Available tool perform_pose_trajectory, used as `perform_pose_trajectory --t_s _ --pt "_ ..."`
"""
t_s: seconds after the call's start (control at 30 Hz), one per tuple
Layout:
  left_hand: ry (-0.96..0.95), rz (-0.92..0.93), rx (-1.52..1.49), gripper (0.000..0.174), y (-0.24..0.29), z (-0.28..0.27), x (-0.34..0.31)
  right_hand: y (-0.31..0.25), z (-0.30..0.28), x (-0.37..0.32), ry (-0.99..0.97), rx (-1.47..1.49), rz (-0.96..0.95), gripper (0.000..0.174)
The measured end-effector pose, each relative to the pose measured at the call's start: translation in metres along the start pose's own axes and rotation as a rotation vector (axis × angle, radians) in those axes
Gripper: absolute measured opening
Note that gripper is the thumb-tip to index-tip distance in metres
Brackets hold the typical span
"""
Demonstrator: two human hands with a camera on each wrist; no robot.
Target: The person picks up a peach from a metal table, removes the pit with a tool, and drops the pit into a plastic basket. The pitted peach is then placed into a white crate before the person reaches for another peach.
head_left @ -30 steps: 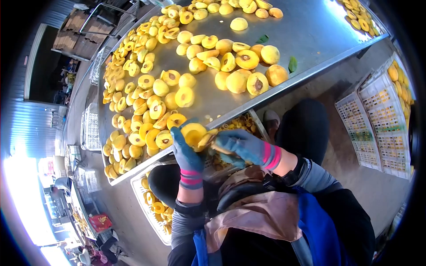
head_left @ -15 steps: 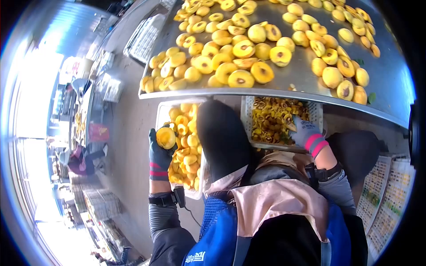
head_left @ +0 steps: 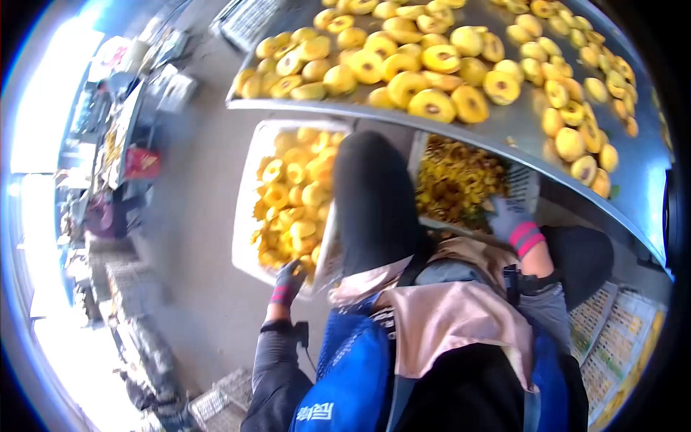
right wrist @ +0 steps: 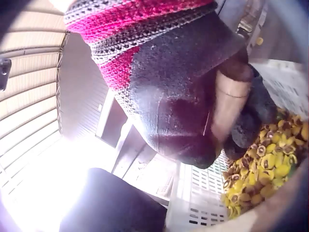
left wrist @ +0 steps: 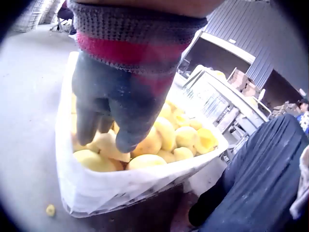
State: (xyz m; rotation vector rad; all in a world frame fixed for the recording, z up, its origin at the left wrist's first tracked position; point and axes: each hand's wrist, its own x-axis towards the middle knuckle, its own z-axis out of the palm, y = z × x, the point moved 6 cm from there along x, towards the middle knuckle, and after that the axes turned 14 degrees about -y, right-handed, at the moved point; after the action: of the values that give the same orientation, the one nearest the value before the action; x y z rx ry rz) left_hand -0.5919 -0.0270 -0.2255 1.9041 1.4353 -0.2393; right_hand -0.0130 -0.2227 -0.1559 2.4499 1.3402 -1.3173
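My gloved left hand [head_left: 288,277] is over the near corner of a white crate [head_left: 245,209] filled with yellow peach halves [left wrist: 186,137]. In the left wrist view its fingers point down, fairly straight, with fingertips right at a pale peach half [left wrist: 110,146] on the pile. My gloved right hand [head_left: 507,218] is at the near right side of another crate [right wrist: 200,193], which holds pits and yellow scraps [head_left: 461,176]. It grips a tool by its light wooden handle [right wrist: 231,99]; the working end is hidden in the right wrist view.
A metal table [head_left: 504,126] with many peach halves [head_left: 432,106] spans the far side. My left knee [head_left: 374,194] stands between the two crates. More white crates [head_left: 619,324] are at the right. At the left are another work table and a red box [head_left: 142,163].
The hands parted from a peach half at the table. The left hand carried that half to the white crate and has lowered to the crate's near corner. The right hand moved to the pit crate.
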Motion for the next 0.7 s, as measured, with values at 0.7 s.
perform_pose_trajectory --t_s 0.7 --pt "0.103 0.895 0.216 0.031 0.563 -0.13 0.143 -0.013 -0.049 -0.048 0.223 0.204 -0.244 0.03"
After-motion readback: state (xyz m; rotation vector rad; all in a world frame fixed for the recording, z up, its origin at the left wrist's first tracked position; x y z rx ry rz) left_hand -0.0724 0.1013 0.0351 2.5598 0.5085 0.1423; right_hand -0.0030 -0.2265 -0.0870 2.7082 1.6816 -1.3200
